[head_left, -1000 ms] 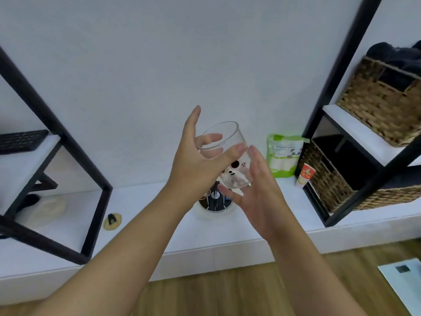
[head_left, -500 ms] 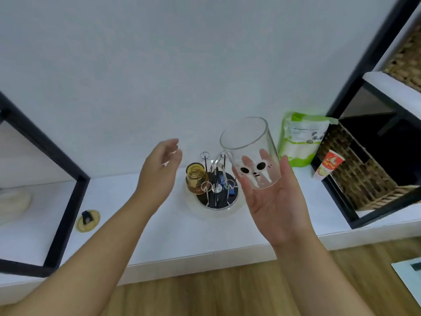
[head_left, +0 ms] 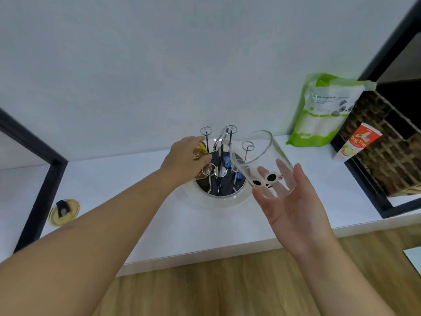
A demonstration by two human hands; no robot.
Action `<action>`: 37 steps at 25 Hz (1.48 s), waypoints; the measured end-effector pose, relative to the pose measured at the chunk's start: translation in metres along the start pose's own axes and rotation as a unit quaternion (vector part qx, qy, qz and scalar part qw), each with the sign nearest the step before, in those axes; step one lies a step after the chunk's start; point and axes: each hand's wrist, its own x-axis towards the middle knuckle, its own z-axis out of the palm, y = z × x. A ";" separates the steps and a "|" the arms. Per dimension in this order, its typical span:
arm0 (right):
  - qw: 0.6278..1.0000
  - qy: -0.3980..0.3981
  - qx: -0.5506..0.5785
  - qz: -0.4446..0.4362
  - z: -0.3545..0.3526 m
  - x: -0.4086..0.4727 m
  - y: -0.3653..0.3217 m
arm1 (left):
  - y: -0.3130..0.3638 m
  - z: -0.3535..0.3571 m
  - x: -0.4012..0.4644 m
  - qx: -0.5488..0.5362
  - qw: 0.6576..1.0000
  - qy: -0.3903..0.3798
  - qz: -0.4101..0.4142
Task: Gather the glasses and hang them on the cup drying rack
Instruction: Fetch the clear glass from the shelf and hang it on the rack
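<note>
My right hand holds a clear glass printed with a cartoon face, tilted with its mouth up and left, just right of the cup drying rack. The rack is a round black-and-chrome base with thin upright loop-topped rods, standing on the white shelf. My left hand is wrapped over an amber glass sitting on the rack's left side, its fingers curled around it.
A green pouch leans on the wall to the right, next to an orange tube and a wicker basket inside a black frame. A small yellow lid lies at the left by another black frame post.
The left hand let go of the clear glass, moved down and forward, and closed on the amber glass at the rack. The right hand lowered the clear glass beside the rack. The view tilted down.
</note>
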 end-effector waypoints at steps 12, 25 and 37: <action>0.869 0.046 -0.449 -0.204 0.023 0.028 -0.013 | -0.017 0.014 -0.016 0.010 0.996 0.080 0.030; 0.590 -0.034 -0.769 -0.243 0.048 0.063 0.020 | -0.021 0.021 -0.033 -0.012 0.995 0.085 0.049; 0.510 -0.039 -0.824 -0.244 0.054 0.079 0.041 | -0.025 0.020 -0.027 -0.023 0.995 0.083 0.048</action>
